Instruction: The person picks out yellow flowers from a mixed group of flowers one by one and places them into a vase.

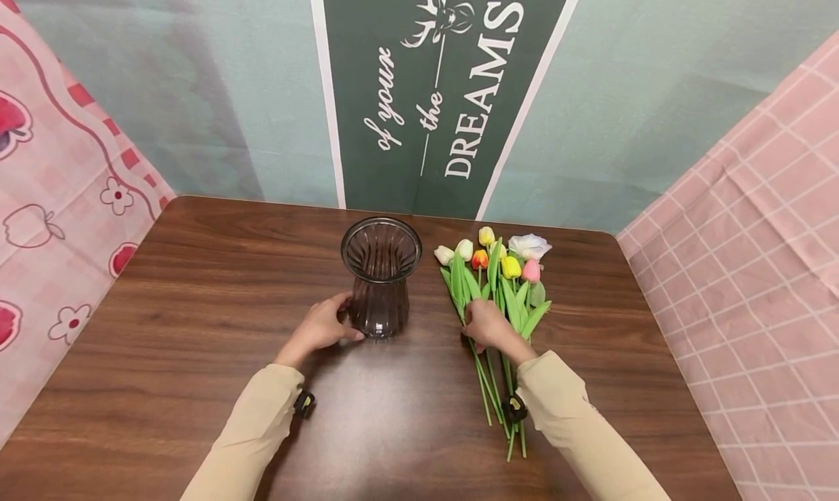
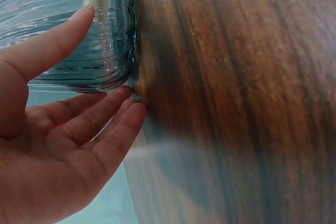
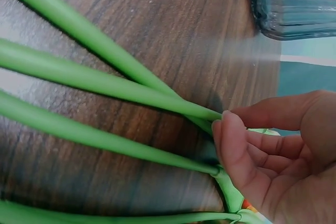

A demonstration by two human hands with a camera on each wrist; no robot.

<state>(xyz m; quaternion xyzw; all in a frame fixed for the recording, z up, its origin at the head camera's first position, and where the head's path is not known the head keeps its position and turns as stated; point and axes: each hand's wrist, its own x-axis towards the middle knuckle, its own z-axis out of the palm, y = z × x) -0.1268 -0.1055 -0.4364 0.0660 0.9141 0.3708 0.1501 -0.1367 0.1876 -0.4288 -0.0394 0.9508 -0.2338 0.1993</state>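
Note:
A dark translucent ribbed glass vase (image 1: pixel 381 304) with a flared rim stands upright on the table. My left hand (image 1: pixel 323 325) is at the left side of its base. In the left wrist view, the thumb lies along the glass and the loosely extended fingers (image 2: pixel 107 129) reach beside the base. Right of the vase lies a bunch of tulips (image 1: pixel 511 304) with white, yellow, orange-red and pink heads. My right hand (image 1: pixel 488 325) is over the left stems. The right wrist view has its thumb and index finger pinching a green tulip stem (image 3: pixel 105 85); that tulip's head is hidden there.
The brown wooden table (image 1: pixel 164 326) reaches back to a blue-green curtain (image 1: pixel 275 122) with a dark printed panel. Pink patterned cloths hang at the left and right sides. One large pale lilac-white flower (image 1: pixel 529 246) lies at the bunch's upper right.

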